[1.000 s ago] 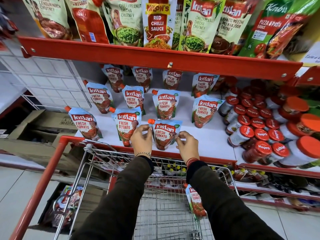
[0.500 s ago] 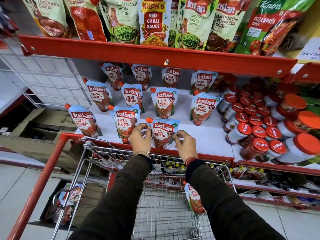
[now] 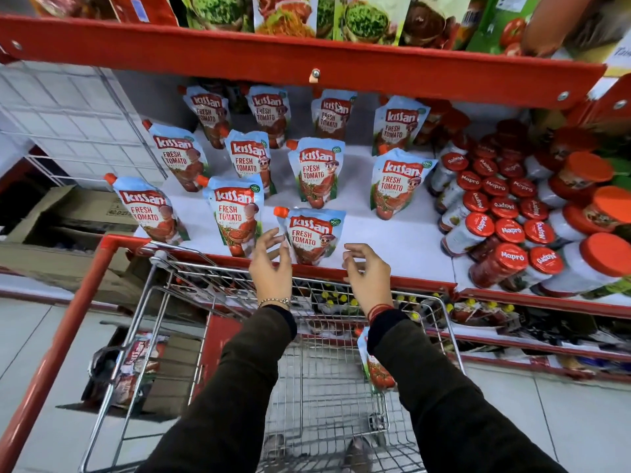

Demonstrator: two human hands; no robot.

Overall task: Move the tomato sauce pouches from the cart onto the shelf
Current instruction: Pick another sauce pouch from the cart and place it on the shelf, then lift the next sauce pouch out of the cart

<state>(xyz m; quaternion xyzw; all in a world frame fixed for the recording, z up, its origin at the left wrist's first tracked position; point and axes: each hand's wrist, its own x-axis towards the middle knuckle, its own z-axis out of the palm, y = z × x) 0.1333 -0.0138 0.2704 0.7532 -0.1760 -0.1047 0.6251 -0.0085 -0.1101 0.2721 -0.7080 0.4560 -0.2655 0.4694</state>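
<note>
Head view: the front pouch [image 3: 316,235] stands upright at the near edge of the white shelf [image 3: 392,240], right of two other near-row pouches. The left hand [image 3: 271,268] is open with loose fingers, fingertips just touching the pouch's left edge; the right hand [image 3: 367,271] is open, empty, just clear of it. This placing looks finished. One more pouch [image 3: 375,367] lies in the cart [image 3: 164,281], near right, under the right sleeve; the next move calls for reaching down for it.

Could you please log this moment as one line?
front pouch standing on shelf | left hand open | right hand open
</note>
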